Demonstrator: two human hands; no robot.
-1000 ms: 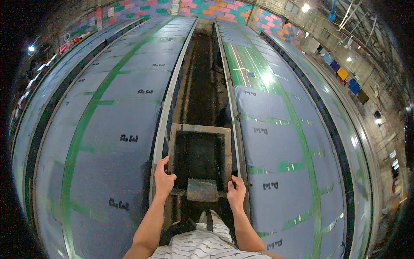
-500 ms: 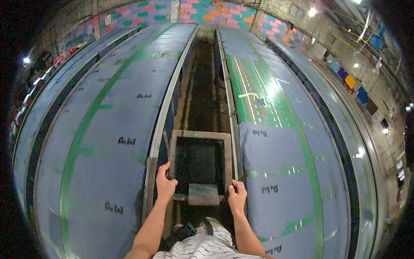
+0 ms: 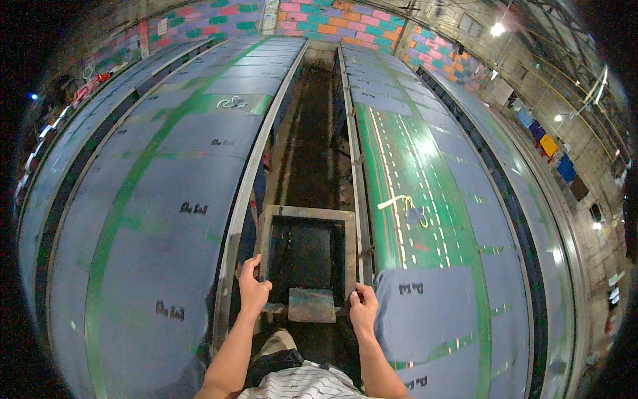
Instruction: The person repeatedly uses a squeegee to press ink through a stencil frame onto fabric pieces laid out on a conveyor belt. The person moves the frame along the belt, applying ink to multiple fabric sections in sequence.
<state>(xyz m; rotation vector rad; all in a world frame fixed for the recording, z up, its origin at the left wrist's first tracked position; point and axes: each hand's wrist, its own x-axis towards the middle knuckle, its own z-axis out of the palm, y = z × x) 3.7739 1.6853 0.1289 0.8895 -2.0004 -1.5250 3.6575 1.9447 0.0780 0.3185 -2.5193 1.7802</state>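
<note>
A rectangular metal frame cart (image 3: 307, 214) sits low in the dark aisle between two long printing tables. My left hand (image 3: 252, 292) grips the frame's near left corner. My right hand (image 3: 363, 307) holds the near right corner. A small square plate (image 3: 312, 305) lies between my hands at the near end of the frame. On the right table (image 3: 425, 199), grey cloth panels (image 3: 425, 312) cover the near part, and bare green surface with a small scrap (image 3: 407, 207) shows beyond.
The left table (image 3: 166, 199) is covered with grey cloth panels with dark marks. The dark aisle (image 3: 312, 133) runs to a wall of coloured bricks (image 3: 332, 20). Cloths hang along the right wall (image 3: 545, 143). Metal rails edge both tables.
The frame and I have moved forward along the aisle. Grey panels on the right table slid toward me, baring more green surface ahead. Both hands kept their grip.
</note>
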